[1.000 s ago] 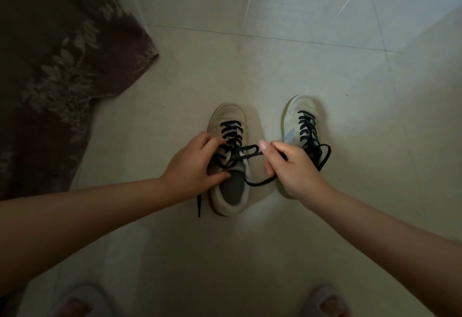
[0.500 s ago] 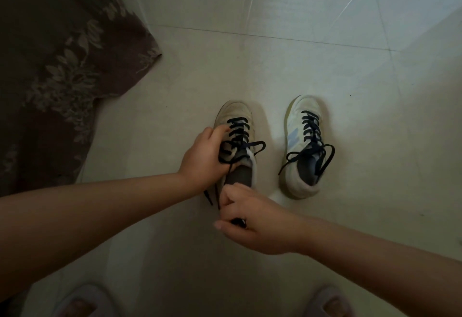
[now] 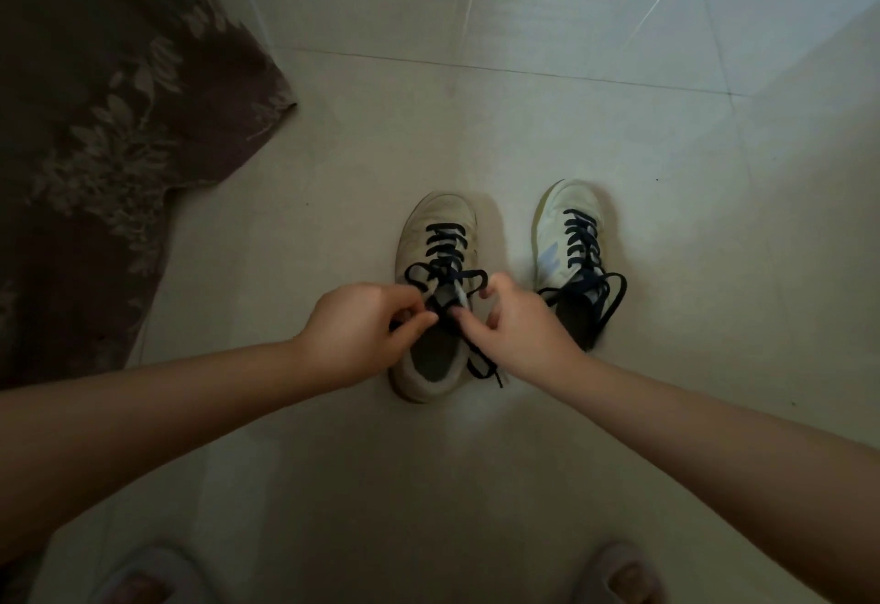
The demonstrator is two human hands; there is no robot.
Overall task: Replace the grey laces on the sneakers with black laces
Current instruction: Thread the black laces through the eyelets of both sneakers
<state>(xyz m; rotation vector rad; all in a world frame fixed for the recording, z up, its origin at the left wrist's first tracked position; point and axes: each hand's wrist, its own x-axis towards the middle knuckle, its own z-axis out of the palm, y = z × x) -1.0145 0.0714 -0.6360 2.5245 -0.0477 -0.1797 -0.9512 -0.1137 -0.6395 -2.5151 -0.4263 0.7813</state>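
Left sneaker (image 3: 434,298), floor centre, toe at 12 o'clock: black lace (image 3: 445,241) threaded through all visible rows, two loops standing out at the top of the tongue toward 9 and 3 o'clock, loose end trailing off the heel side at about 5 o'clock. Left hand (image 3: 364,332) pinches the lace at the 9 o'clock side of the shoe opening, fingers curled around it. Right hand (image 3: 516,322) pinches the lace at the 3 o'clock side, forefinger hooked at the loop.

Judged step: tying the bow on this shoe. To do it well: keep both loops even, pull outward along 9 and 3 o'clock together, hold tension at the crossing so it does not slacken (flat lace may twist; smooth it first).

Right sneaker (image 3: 569,251), at 3 o'clock of the first and apart from it: black lace in, loops lying loose over the opening.

Hard to make out: the knot itself, hidden between the fingers; dim light, some blur. No grey laces visible. Patterned cloth (image 3: 95,127) at 10 o'clock, cut off by the frame. Slippered feet at 6 o'clock, cropped.
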